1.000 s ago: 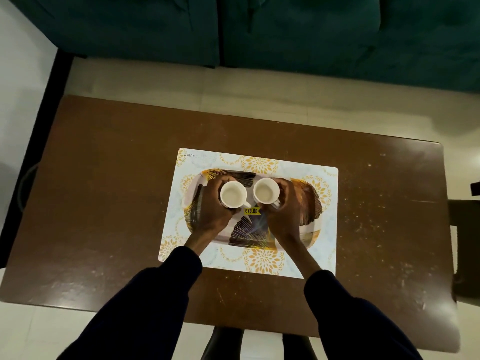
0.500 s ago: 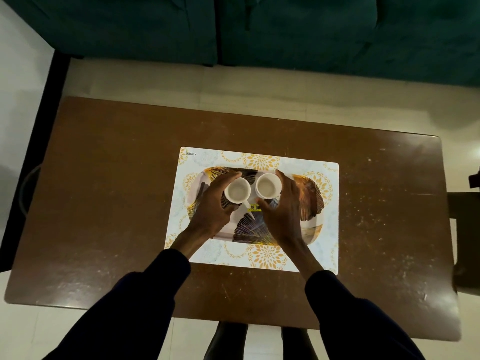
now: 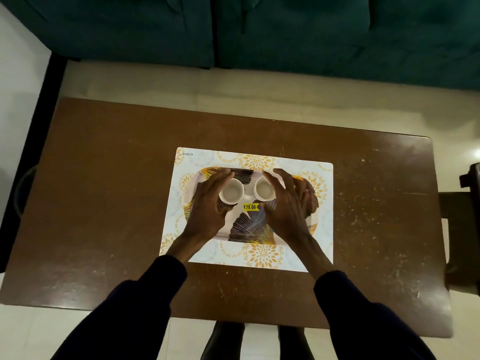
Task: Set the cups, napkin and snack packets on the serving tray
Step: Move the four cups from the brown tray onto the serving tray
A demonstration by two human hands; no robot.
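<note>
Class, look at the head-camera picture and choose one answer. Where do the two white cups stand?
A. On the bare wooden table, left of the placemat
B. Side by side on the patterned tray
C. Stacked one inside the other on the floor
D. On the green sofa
B: the left cup and the right cup stand side by side on the patterned tray, which lies on the placemat.

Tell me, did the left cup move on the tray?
Yes. The left cup slid away from the yellow price sticker, toward the tray's far edge.
</note>
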